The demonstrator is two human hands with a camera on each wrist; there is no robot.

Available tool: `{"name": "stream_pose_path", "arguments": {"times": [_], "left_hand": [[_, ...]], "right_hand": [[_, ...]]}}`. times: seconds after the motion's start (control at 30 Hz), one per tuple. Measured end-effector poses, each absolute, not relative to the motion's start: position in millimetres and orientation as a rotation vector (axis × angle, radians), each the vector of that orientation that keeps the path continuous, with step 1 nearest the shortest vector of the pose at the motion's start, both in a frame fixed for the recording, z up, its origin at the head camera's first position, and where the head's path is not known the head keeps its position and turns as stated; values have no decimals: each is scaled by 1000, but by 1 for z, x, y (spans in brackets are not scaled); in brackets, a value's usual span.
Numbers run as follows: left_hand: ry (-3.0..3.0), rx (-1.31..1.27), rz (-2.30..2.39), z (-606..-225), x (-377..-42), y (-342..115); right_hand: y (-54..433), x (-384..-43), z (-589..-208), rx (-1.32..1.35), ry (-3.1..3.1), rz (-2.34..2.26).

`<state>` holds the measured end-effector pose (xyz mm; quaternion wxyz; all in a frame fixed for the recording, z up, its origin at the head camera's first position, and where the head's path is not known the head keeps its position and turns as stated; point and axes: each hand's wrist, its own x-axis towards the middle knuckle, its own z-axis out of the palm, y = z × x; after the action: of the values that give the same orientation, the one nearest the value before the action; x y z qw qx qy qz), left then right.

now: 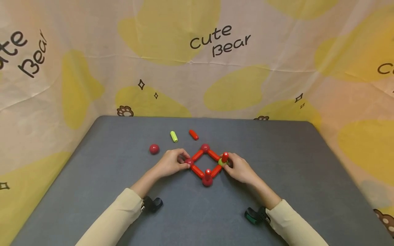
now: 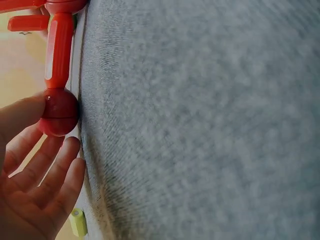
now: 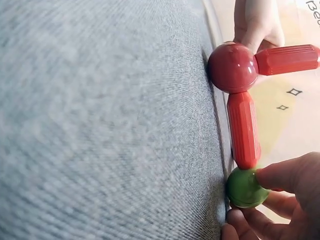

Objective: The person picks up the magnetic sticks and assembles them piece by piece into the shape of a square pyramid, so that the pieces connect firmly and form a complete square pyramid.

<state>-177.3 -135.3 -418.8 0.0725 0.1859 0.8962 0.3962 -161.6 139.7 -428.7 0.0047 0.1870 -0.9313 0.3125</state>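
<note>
A diamond-shaped frame of red rods (image 1: 198,171) joined by balls lies flat on the table. At its left corner my left hand (image 1: 170,162) pinches a red ball (image 2: 61,111) between thumb and fingers. On the opposite side my right hand (image 1: 241,168) holds a green ball (image 3: 245,189), thumb on one side and fingers on the other. One upright red rod (image 1: 225,157) rises at the green ball. Another upright rod (image 1: 208,173) stands on the near red ball (image 1: 207,182). The far corner has a red ball (image 1: 205,147) that neither hand touches.
Beyond the left hand lies a loose red ball (image 1: 154,149). A yellow-green rod (image 1: 174,136) and a loose red rod (image 1: 193,134) rest behind the frame. Patterned cloth (image 1: 234,82) hangs around the grey table (image 1: 277,143).
</note>
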Motion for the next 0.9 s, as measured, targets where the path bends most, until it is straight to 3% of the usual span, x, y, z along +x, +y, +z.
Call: {"name": "stream_pose_path", "arguments": {"times": [0.23, 0.5, 0.9], "left_hand": [[2724, 548, 1169, -415, -185, -139], [2967, 182, 1193, -399, -211, -134], [3063, -128, 967, -396, -236, -130]], "right_hand": [[139, -164, -432, 582, -2933, 983], [140, -165, -429, 605, -2926, 997], [140, -164, -426, 607, -2942, 1009]]}}
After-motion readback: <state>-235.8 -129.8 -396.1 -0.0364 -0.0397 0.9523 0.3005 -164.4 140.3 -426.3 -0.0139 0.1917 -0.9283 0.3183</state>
